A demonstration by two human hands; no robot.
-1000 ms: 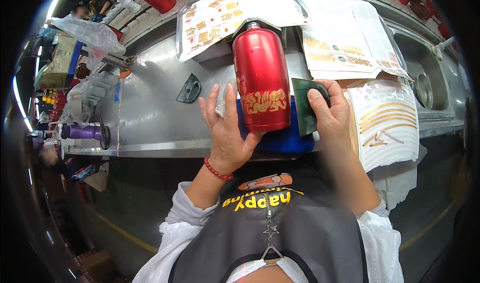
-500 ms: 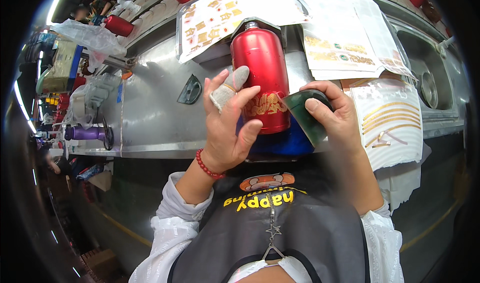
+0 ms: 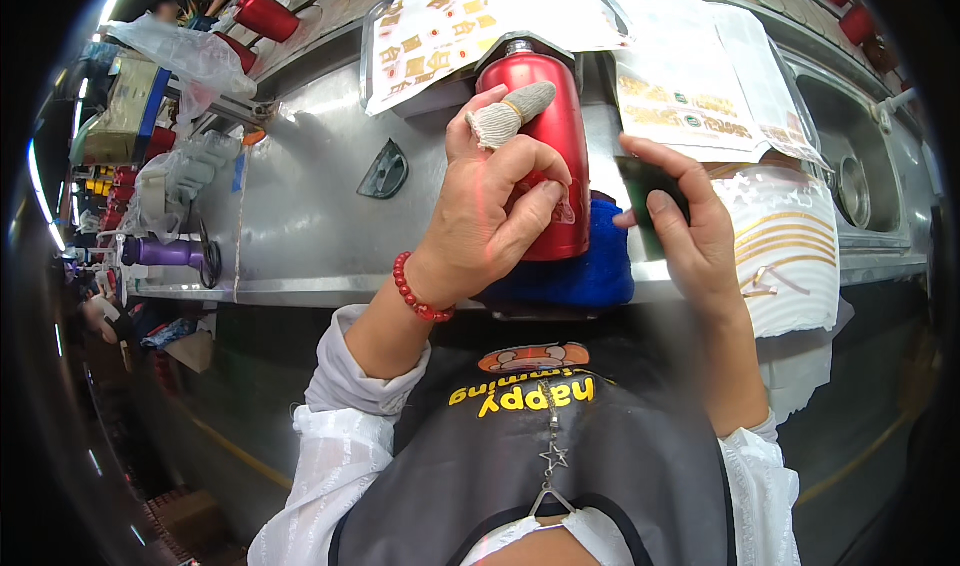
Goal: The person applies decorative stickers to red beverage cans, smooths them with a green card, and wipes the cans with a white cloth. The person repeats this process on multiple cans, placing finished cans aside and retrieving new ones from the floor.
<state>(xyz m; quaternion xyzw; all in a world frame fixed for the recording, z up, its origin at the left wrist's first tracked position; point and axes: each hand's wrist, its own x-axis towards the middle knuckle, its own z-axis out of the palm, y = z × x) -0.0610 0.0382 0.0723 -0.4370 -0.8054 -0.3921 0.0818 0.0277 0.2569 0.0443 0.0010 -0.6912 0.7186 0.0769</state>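
Observation:
A red metal bottle (image 3: pixel 555 136) lies with its neck away from me, over a folded blue cloth (image 3: pixel 610 256). My left hand (image 3: pixel 490 201) is over its lower body, thumb and forefinger pinched together at a pale patch on the surface; whatever they grip is too small to make out. A grey cloth finger cover (image 3: pixel 505 114), held by a band, sits on one finger of that hand. My right hand (image 3: pixel 690 221), blurred, holds a dark green scraper (image 3: pixel 655 191) to the right of the bottle, apart from it.
Another dark scraper (image 3: pixel 384 171) lies on the metal bench (image 3: pixel 310 206). Sheets of gold decals (image 3: pixel 430 36) lie at the back, with more decal sheets (image 3: pixel 690 86) to their right. Gold strips rest on white paper (image 3: pixel 785 286) beside a sink (image 3: pixel 850 136). A purple bottle (image 3: pixel 165 253) is far left.
My left hand has moved up and right over the bottle, its spread fingers now pinched. My right hand has drawn the scraper right, away from the bottle. The gold design no longer shows.

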